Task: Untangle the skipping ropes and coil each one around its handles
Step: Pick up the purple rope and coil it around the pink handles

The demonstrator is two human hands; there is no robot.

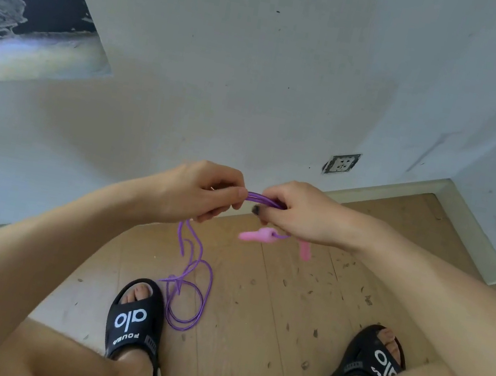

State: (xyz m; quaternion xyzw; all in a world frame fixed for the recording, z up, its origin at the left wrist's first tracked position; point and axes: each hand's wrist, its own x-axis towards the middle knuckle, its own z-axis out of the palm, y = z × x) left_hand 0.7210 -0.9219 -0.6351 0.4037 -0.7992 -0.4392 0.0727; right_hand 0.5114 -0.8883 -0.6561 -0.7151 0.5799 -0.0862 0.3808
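Purple rope (263, 199) was pinched taut between left hand (203, 191) and right hand (298, 211), likely for coiling. Pink handles (256, 235) dangled below, seemingly from the right grip, while slack trailed to the floor (268, 307)

**Open air around the hands, clutter below**

Bare wooden plank floor (271, 291) lay open between the two black strapped sandals (135, 320), giving room straight down. A hanging purple plastic skipping rope (189, 290) looped beside the left sandal, blocking that side. The white painted wall (263, 58) closed off the front.
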